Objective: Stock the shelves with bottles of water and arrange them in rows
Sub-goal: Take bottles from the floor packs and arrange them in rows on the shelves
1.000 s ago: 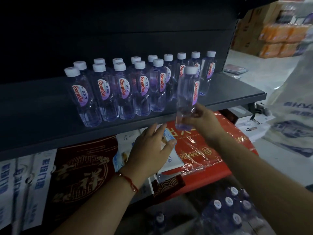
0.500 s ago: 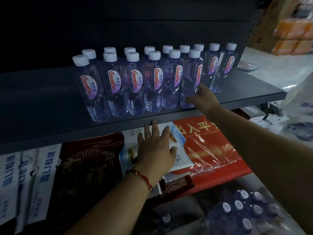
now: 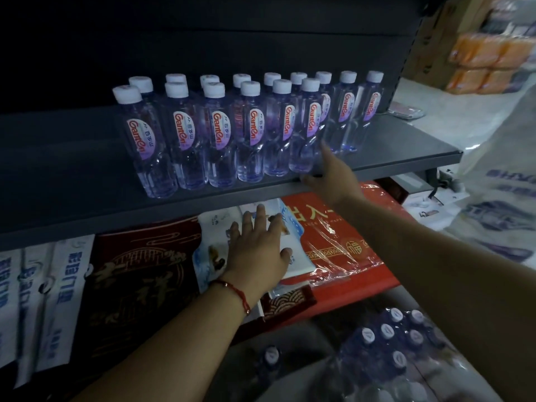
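Spanning the view, a dark shelf [image 3: 87, 181] carried water bottles [image 3: 220, 134] upright in 2 rows. Below lay a red packet [image 3: 348, 245] and a shrink-wrapped pack of bottles [image 3: 400, 343]. An open right hand [image 3: 333, 175] gripped nothing, fingers beside the front row's end bottle [image 3: 307, 129]. An open left hand [image 3: 258, 253] lay flat on a white packet [image 3: 295, 256].
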Demonstrator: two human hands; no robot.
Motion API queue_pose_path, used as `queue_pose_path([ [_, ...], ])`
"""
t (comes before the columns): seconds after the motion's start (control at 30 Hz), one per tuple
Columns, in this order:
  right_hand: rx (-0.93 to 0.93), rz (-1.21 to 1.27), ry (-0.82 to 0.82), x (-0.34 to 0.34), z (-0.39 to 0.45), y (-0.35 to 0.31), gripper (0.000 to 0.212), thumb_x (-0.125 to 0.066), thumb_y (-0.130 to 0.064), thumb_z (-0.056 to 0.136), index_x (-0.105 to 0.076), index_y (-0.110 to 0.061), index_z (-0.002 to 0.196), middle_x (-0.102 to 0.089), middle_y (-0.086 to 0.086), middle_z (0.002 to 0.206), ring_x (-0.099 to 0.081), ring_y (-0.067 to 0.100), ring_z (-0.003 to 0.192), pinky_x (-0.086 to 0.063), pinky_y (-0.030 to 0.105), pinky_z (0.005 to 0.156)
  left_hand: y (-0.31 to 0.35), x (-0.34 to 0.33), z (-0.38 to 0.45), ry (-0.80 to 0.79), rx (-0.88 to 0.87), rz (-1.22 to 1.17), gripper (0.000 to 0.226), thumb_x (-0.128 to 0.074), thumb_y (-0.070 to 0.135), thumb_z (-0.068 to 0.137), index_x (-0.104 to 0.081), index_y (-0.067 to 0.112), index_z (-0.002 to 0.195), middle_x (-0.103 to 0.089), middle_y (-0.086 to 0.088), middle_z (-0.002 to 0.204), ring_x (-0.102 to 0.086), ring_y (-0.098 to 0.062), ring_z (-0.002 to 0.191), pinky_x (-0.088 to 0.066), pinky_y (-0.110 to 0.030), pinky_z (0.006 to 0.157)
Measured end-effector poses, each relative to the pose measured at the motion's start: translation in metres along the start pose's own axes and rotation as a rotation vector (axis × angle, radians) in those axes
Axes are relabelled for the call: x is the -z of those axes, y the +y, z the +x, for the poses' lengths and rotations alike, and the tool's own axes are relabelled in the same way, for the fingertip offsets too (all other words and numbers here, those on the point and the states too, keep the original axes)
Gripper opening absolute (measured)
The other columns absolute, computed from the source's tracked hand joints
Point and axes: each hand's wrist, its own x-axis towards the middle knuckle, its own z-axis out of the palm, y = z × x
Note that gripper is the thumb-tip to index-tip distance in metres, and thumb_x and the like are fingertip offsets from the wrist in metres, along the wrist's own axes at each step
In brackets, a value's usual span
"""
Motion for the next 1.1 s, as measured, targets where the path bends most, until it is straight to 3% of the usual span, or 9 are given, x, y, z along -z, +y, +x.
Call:
queue_pose_path([
  [0.17, -0.018, -0.309, -0.094, 0.021, -0.079, 0.043, 0.078, -0.065, -0.028, 0.094, -0.020, -0.022, 0.158, -0.036, 0.007, 0.158, -0.040, 0.027, 0.142, -0.038, 0.044, 0.115, 0.025, -0.020, -0.005, -0.028, -0.075, 0.036, 0.075, -0.044, 0.050, 0.101, -0.008, 0.023, 0.160, 0.002, -0.011, 0.168, -0.001, -0.035, 0.153, -0.009, -0.054, 0.123],
  [0.37, -0.254, -0.517, -0.294, 0.036, -0.173, 0.143, 0.086, -0.063, -0.038, 0.095, -0.011, -0.015, 0.160, -0.018, 0.009, 0.165, -0.019, 0.030, 0.152, -0.019, 0.039, 0.121, 0.087, -0.067, -0.013, -0.099, -0.257, 0.139, 0.072, -0.048, 0.049, 0.098, -0.018, 0.022, 0.158, -0.008, -0.015, 0.167, -0.013, -0.037, 0.152, -0.017, -0.055, 0.120],
  [0.43, -0.375, -0.539, -0.332, 0.034, -0.202, 0.174, 0.085, -0.065, -0.036, 0.093, -0.015, -0.012, 0.158, -0.023, 0.011, 0.164, -0.025, 0.030, 0.150, -0.023, 0.039, 0.120, 0.109, -0.087, -0.015, -0.140, -0.324, 0.177, 0.073, -0.051, 0.049, 0.097, -0.020, 0.022, 0.157, -0.011, -0.015, 0.166, -0.014, -0.037, 0.152, -0.019, -0.055, 0.120],
  [0.53, -0.473, -0.536, -0.303, 0.022, -0.239, 0.209, 0.068, -0.055, -0.037, 0.096, -0.028, -0.010, 0.153, -0.038, 0.013, 0.155, -0.036, 0.029, 0.143, -0.031, 0.036, 0.115, 0.140, -0.118, -0.016, -0.225, -0.409, 0.231, 0.072, -0.051, 0.047, 0.098, -0.021, 0.020, 0.157, -0.011, -0.016, 0.166, -0.014, -0.039, 0.151, -0.017, -0.055, 0.121],
  [0.67, -0.683, -0.477, -0.351, -0.004, -0.273, 0.241, 0.071, -0.053, -0.041, 0.096, -0.025, -0.015, 0.156, -0.029, 0.013, 0.161, -0.034, 0.031, 0.144, -0.032, 0.041, 0.116, 0.170, -0.163, -0.013, -0.301, -0.471, 0.319, 0.064, -0.046, 0.043, 0.100, -0.025, 0.020, 0.156, -0.015, -0.017, 0.165, -0.022, -0.041, 0.148, -0.024, -0.054, 0.117],
  [0.8, -0.774, -0.398, -0.281, -0.026, -0.278, 0.265, 0.038, -0.051, -0.037, 0.096, -0.055, -0.020, 0.130, -0.058, 0.008, 0.134, -0.057, 0.026, 0.120, -0.049, 0.040, 0.097, 0.192, -0.213, -0.001, -0.352, -0.490, 0.387, 0.052, -0.052, 0.041, 0.096, -0.042, 0.021, 0.144, -0.035, -0.016, 0.155, -0.041, -0.038, 0.136, -0.036, -0.047, 0.109],
  [0.93, -0.825, -0.392, -0.229, -0.035, -0.265, 0.290, 0.024, -0.048, -0.023, 0.098, -0.063, -0.016, 0.115, -0.067, 0.009, 0.119, -0.064, 0.026, 0.109, -0.049, 0.035, 0.085, 0.202, -0.254, 0.009, -0.417, -0.455, 0.358, 0.032, -0.053, 0.028, 0.096, -0.053, 0.020, 0.128, -0.053, -0.012, 0.132, -0.058, -0.032, 0.117, -0.046, -0.040, 0.097],
  [1.1, -0.931, -0.426, -0.334, -0.051, -0.251, 0.312, 0.030, -0.046, -0.017, 0.102, -0.063, -0.009, 0.125, -0.064, 0.012, 0.126, -0.061, 0.029, 0.117, -0.051, 0.040, 0.095, 0.196, -0.285, 0.029, -0.518, -0.396, 0.316, 0.032, -0.048, 0.016, 0.099, -0.051, 0.014, 0.130, -0.057, -0.014, 0.130, -0.062, -0.035, 0.116, -0.050, -0.042, 0.092],
])
